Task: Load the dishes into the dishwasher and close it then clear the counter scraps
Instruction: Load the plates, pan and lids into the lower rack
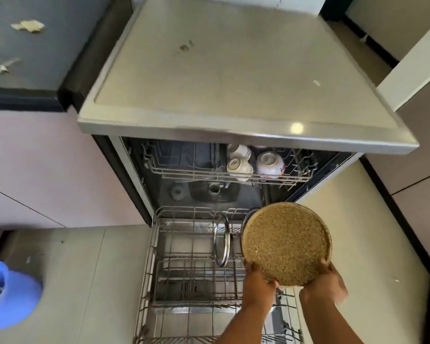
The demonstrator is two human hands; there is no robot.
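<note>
Both hands, left hand (258, 281) and right hand (327, 281), grip the speckled plate (286, 244) by its lower rim; it looks stiff, breakable, probably weighty, held above the lower rack (196, 264).

Head cam looks steeply down, close over open dishwasher (233, 184).

Left hand (258, 281) and right hand (325, 281) hold a speckled plate (286, 244) above the pulled-out lower rack (184, 269).

Plate (286, 244): speckled golden-brown, tan rim. Bowls (269, 163): white, one with pinkish markings. Racks (184, 264): grey wire. Bucket (8, 296): blue.
</note>
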